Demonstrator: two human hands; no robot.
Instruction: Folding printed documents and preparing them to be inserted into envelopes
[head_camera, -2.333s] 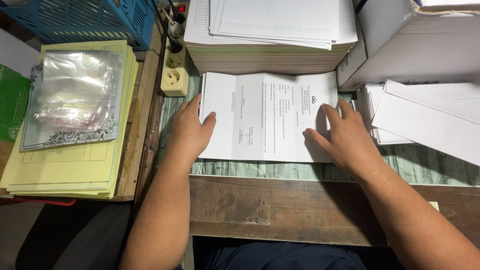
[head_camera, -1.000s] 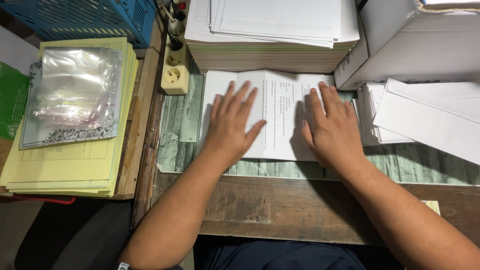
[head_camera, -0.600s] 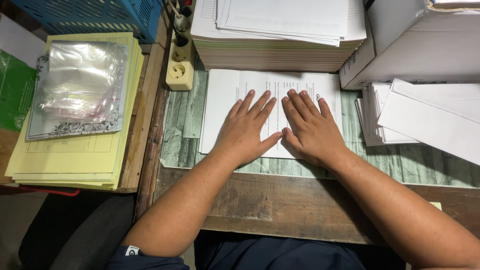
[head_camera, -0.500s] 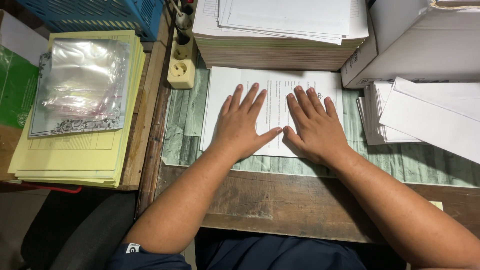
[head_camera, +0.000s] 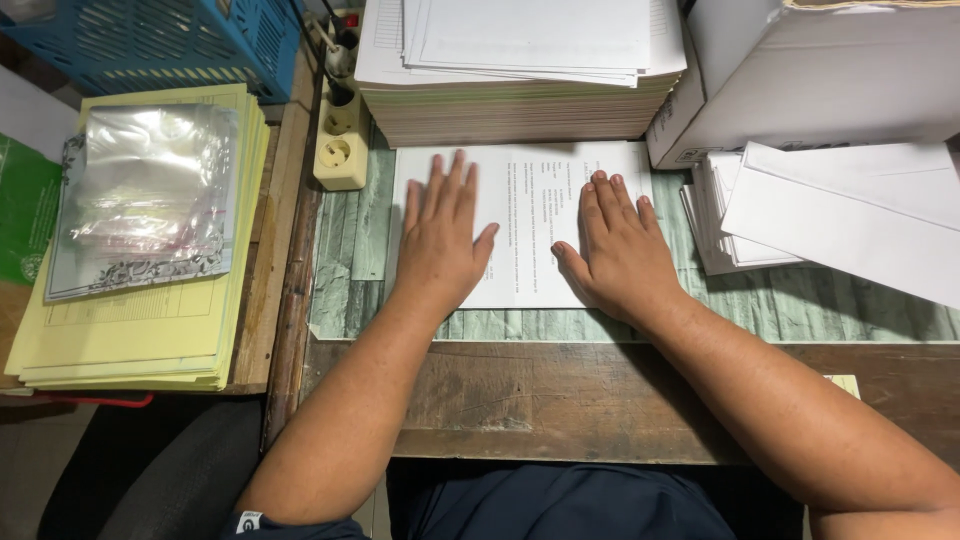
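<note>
White box (head_camera: 810, 75): cardboard carton at the upper right, just right of the paper pile, a small dark label low on its front face.
Clear bags (head_camera: 145, 200): shiny plastic sleeves with a grey ornamental border, lying on the yellow sheets at left.
Green packet (head_camera: 22, 210): at the far left edge, flat, green with a small pale round mark.

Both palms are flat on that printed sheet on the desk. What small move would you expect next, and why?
Probably a slide of both palms outward to press the fold flat. The left hand and right hand lie spread, side by side, on the printed sheet, which lies below the paper stack. That looks like smoothing, though no crease shows clearly.
</note>
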